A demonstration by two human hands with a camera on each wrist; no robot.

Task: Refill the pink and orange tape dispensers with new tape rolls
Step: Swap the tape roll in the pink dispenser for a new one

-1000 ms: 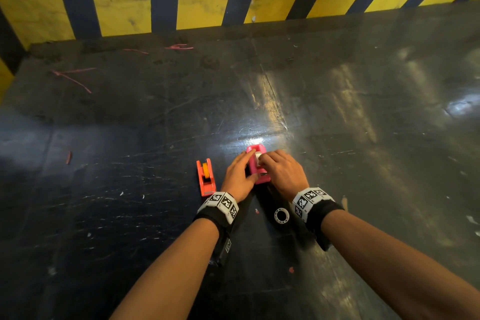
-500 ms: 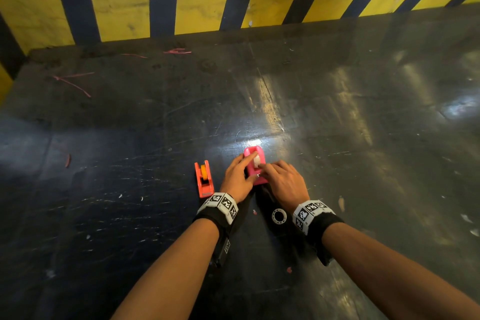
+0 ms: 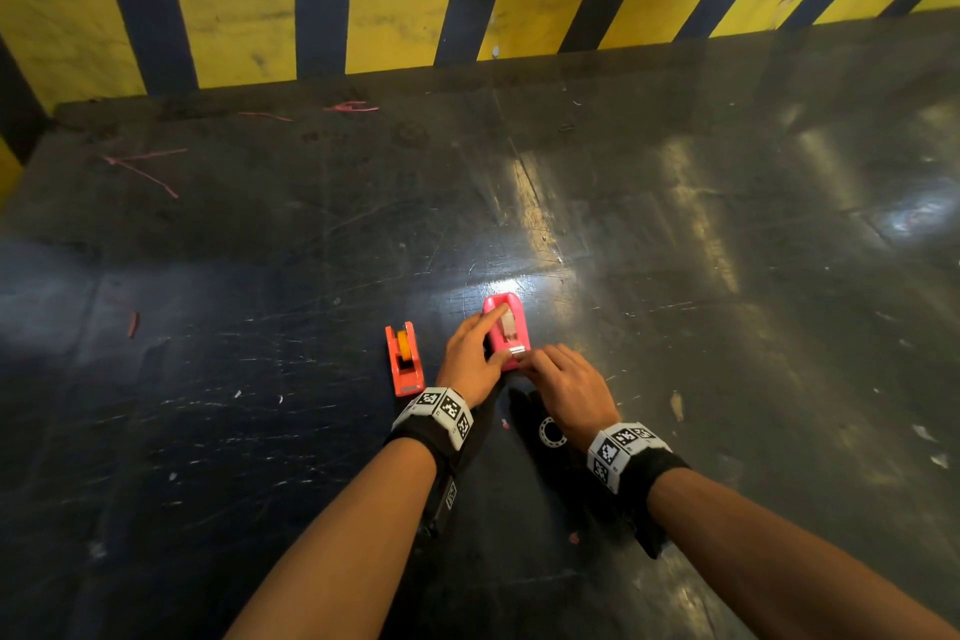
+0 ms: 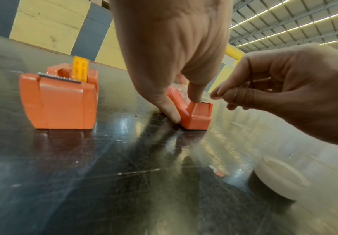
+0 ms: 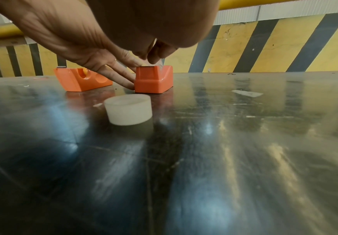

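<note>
The pink tape dispenser [image 3: 511, 327] stands on the dark table [image 3: 675, 327] with a clear roll in it. My left hand [image 3: 485, 340] steadies it: the index finger lies straight along its top, the thumb presses at the cutter end, and the other fingers [image 5: 119, 76] lie straight along its left side. My right hand [image 3: 525, 360] pinches the clear tape end [image 4: 244, 85] just in front of the cutter [image 5: 147, 66]. To the left, apart from both hands, the orange dispenser [image 3: 404, 360] holds a yellow-orange roll [image 4: 80, 68].
A white empty tape core [image 3: 550, 431] lies on the table just under my right wrist. Small paper and tape scraps [image 3: 675, 405] are scattered to the right. A yellow-and-black striped wall [image 3: 389, 0] borders the table's far edge.
My right hand has drawn back from over the roll to the dispenser's near cutter end, pulling the tape along. My left index finger now stretches along the top.
</note>
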